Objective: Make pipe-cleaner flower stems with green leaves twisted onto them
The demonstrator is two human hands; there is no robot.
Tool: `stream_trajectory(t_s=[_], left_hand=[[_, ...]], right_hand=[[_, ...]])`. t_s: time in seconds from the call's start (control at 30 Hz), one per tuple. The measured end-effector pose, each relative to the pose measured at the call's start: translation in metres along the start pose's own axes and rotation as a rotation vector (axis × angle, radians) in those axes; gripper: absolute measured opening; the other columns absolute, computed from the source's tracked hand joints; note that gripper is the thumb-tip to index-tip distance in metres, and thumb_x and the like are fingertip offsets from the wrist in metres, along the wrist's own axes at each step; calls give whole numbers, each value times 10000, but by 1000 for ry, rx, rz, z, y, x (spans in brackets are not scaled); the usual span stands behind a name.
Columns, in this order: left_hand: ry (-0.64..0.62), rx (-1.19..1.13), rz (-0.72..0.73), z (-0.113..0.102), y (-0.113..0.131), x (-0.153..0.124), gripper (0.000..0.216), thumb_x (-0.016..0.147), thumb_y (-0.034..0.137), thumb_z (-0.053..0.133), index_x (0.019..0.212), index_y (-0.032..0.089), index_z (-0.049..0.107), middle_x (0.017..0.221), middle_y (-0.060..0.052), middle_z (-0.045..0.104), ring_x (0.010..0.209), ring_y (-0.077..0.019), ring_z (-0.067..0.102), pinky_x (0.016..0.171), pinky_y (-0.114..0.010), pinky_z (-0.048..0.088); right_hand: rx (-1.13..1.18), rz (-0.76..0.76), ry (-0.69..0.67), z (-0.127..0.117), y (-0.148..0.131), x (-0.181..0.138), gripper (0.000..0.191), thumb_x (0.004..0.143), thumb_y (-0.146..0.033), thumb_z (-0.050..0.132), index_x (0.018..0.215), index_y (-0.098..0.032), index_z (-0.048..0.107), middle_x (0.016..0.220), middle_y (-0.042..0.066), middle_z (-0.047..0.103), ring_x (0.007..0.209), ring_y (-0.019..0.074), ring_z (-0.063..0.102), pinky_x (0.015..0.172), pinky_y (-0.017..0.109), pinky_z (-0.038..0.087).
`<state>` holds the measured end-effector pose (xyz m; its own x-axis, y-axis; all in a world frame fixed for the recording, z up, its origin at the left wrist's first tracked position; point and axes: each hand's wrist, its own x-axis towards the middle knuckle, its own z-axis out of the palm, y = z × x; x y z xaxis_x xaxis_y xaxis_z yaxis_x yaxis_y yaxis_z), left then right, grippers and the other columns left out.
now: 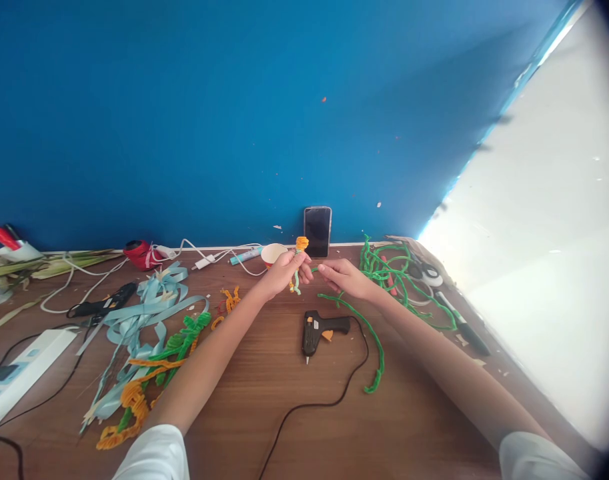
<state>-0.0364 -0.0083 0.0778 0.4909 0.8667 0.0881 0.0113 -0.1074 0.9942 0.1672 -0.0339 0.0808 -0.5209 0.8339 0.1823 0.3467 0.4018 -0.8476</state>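
Observation:
My left hand (285, 272) is closed around a small orange flower (302, 244) that looks made of fuzzy chenille stem, its pale green tail hanging below the fingers. Close by on the right, my right hand (345, 277) pinches a green chenille stem, of which only a short bit (315, 269) shows at the fingertips. Under that hand a long green chenille stem (371, 333) curves down over the table; whether it joins the pinched bit I cannot tell. A black glue gun (313, 333) lies on its side in front of both hands, nozzle toward me.
A phone (317, 230) leans on the blue wall behind a paper cup (274, 253). Tangled green stems (391, 273) lie right. At left are blue ribbon (149, 307), orange and green chenille pieces (134, 400), another black glue gun (107, 303) and a white power strip (29, 373). A black cord (304, 405) crosses the front.

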Motion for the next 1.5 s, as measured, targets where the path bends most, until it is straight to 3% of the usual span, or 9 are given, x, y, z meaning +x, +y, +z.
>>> stream_trajectory(t_s=[0.2, 0.43, 0.6, 0.97, 1.5], left_hand=[[0, -13, -1, 2, 2, -1, 400, 895, 537, 441, 926, 141, 490, 677, -36, 659, 565, -118, 616, 562, -223, 461], [15, -7, 20, 4, 3, -1, 399, 886, 539, 457, 921, 142, 490, 663, -26, 652, 553, -115, 611, 556, -222, 457], [22, -14, 13, 3, 0, 0, 400, 893, 538, 443, 920, 142, 493, 667, -31, 652, 559, -117, 609, 557, -226, 463], [11, -20, 9, 4, 0, -1, 390, 895, 528, 447, 910, 142, 492, 668, -36, 652, 558, -115, 605, 560, -227, 464], [65, -80, 24, 3, 2, 0, 377, 886, 526, 468, 922, 150, 486, 669, -22, 638, 551, -112, 591, 548, -224, 457]], right_hand=[[95, 19, -26, 0, 3, 2, 525, 934, -575, 340, 640, -167, 492, 473, -42, 440, 453, 89, 385, 506, 246, 318], [118, 6, -6, 3, 9, 2, 481, 932, -578, 353, 851, -150, 560, 547, -55, 386, 509, 92, 352, 502, 238, 292], [49, -50, 38, 6, 17, 3, 496, 939, -579, 328, 724, -166, 498, 591, -35, 422, 564, 104, 378, 553, 252, 311], [33, -37, 75, 8, 16, 4, 506, 953, -550, 320, 639, -175, 450, 562, -36, 422, 547, 101, 372, 552, 255, 296], [-15, -55, 150, 7, 13, 3, 448, 964, -523, 333, 684, -188, 433, 564, -45, 451, 537, 99, 418, 563, 251, 332]])
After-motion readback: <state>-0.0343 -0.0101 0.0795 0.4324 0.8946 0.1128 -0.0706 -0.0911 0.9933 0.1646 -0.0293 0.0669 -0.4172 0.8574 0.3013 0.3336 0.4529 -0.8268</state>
